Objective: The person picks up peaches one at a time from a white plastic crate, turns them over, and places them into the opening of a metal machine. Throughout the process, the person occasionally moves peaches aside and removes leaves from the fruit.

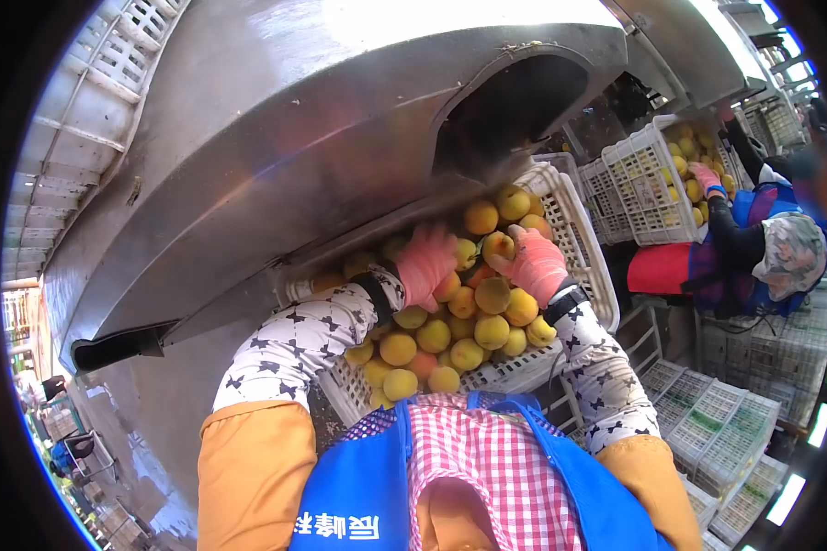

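Note:
A white plastic crate [586, 241] full of yellow peaches [492, 296] sits in front of me under a metal machine's edge. My right hand [537, 266], in a pink glove with bare fingertips, has its thumb and fingers around a yellow-orange peach [498, 245] at the crate's right part. My left hand [427, 264], also pink-gloved, reaches into the peaches left of it. Its fingers are smeared by motion and partly hidden, so I cannot see what they hold. A few leaves lie among the fruit.
The large metal machine [340, 119] with a dark opening [510, 110] rises beyond the crate. At right a co-worker's gloved hand [706, 178] is at another peach crate [648, 184]. Stacked crates [712, 418] stand lower right; a white plastic panel [83, 138] is upper left.

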Motion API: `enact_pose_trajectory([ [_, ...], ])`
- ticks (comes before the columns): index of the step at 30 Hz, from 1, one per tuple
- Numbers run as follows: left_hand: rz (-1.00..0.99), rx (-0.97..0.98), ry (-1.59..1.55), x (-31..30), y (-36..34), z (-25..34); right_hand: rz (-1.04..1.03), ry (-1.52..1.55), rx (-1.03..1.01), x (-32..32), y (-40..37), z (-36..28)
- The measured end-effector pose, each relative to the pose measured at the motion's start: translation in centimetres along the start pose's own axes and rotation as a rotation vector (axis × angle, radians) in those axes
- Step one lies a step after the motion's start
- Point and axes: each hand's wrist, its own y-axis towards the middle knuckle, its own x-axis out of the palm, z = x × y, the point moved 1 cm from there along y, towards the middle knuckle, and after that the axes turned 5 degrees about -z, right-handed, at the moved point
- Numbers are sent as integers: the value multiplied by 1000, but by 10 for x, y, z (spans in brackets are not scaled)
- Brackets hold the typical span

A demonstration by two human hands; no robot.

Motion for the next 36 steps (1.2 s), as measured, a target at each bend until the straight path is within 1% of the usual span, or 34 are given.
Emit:
enact_pose_trajectory([
  [2,-24,4,-6,-3,1,1,24,-97,51,34,15,-12],
  [3,-36,-4,-12,-6,1,-1,56,-141,60,38,22,-19],
  [4,-45,-3,8,-10,-1,-2,65,-121,61,38,22,-18],
  [6,-124,-1,-15,-16,-3,5,81,13,-20,27,17,-4],
  [7,-114,2,7,-19,-8,8,159,157,-79,19,6,2],
  [9,-104,7,-95,-16,-23,18,412,370,-327,-2,-15,6],
  [10,-104,7,-85,-11,-23,20,422,375,-328,-22,-21,-3],
  [12,-58,102,-67,4,-19,20,617,468,-515,-61,-27,-31],
  [13,-54,94,-52,7,-17,16,632,472,-525,-66,-19,-43],
  [15,-21,120,-141,3,-13,8,818,200,-479,-73,-1,-64],
  [16,10,113,-204,-1,-16,5,800,220,-461,-72,8,-67],
  [17,18,107,-202,-3,-20,7,805,216,-470,-71,11,-67],
  [19,85,-16,-507,-9,-35,14,772,301,-445,-72,9,-68],
  [20,92,-15,-509,-5,-40,17,752,300,-360,-68,9,-70],
  [22,235,-17,-846,-4,-48,19,732,341,-398,-70,14,-70],
  [24,212,-55,-866,-13,-47,19,710,380,-440,-76,20,-75],
  [25,186,-91,-884,-18,-44,20,673,379,-381,-81,24,-79],
  [26,193,-92,-889,-11,-31,16,632,377,-322,-85,30,-84],
  [27,268,-37,-878,3,-13,10,626,373,-327,-88,44,-91],
  [28,337,15,-867,7,-4,8,547,217,-274,-89,65,-100],
  [29,329,12,-873,11,5,7,468,66,-216,-84,75,-103],
  [30,193,-22,-913,8,16,3,730,13,-255,-82,75,-100],
  [31,53,-53,-958,7,27,1,721,9,-246,-96,60,-95],
  [32,-23,-32,-916,7,33,-4,652,559,-387,-113,40,-80],
  [33,-40,-21,-937,9,35,-8,548,1112,-502,-121,25,-65],
  [35,-130,29,-1049,11,38,-14,661,975,-450,-112,14,-25],
  [36,-121,-16,-1073,14,38,-11,661,749,-480,-95,17,1],
])
